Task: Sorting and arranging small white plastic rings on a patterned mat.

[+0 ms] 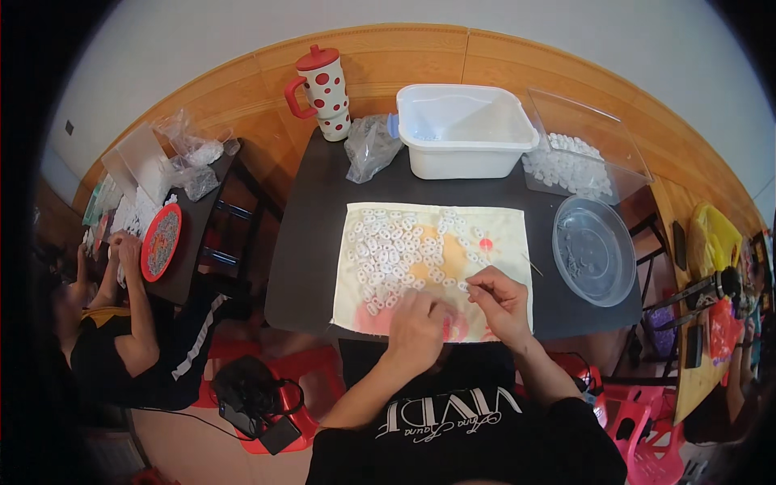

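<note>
Things look well underway here, though that's just my read. There's a big loose spread of white two-hole plastic pieces over the left half and middle of the pale yellow cloth, with a few stragglers toward its right side. From where I'm standing I honestly can't tell which are done and which aren't. Plenty more white parts sit in the clear box past the cloth's far right corner, and the round clear tray to the right of the cloth has small dark bits in it, so I'd guess there's lots left.

As for the grip: the right hand is over the cloth's near right part, thumb and forefinger pinched together with a white piece right at the tips. Too small to tell if they're clamped on anything. The left hand is over the cloth's near edge, just below the spread, fingers curled and blurry. Can't tell if it's holding something.
</note>
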`<act>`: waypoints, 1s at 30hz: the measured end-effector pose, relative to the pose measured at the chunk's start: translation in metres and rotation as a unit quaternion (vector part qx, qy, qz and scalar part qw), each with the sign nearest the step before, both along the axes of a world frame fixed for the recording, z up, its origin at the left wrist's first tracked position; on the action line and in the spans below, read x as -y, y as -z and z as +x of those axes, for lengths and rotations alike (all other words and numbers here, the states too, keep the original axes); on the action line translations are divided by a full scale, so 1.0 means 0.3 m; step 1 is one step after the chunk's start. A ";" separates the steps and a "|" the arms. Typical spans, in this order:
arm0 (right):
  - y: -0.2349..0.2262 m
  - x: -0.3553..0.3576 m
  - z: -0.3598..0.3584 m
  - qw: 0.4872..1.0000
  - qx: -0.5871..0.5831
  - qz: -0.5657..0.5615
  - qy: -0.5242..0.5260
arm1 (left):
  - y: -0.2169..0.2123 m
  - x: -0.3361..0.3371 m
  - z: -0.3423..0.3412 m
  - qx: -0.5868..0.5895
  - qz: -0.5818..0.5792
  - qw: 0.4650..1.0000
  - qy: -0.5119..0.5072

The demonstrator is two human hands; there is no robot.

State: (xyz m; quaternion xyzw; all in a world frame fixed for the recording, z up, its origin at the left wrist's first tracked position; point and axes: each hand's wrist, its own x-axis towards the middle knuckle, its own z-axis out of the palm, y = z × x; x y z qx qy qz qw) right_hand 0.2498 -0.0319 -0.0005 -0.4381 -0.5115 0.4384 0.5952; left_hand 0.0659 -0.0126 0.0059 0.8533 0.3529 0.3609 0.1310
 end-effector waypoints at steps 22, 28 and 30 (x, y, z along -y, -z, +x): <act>-0.036 -0.017 -0.047 0.986 0.133 0.105 -0.009 | 0.022 -0.038 -0.046 0.207 -0.278 0.938 0.026; -0.028 -0.015 -0.043 0.983 0.147 0.105 -0.026 | -0.011 -0.026 -0.045 0.264 -0.307 0.914 0.041; -0.030 -0.013 -0.046 0.983 0.144 0.107 -0.027 | -0.005 -0.027 -0.050 0.232 -0.309 0.921 0.040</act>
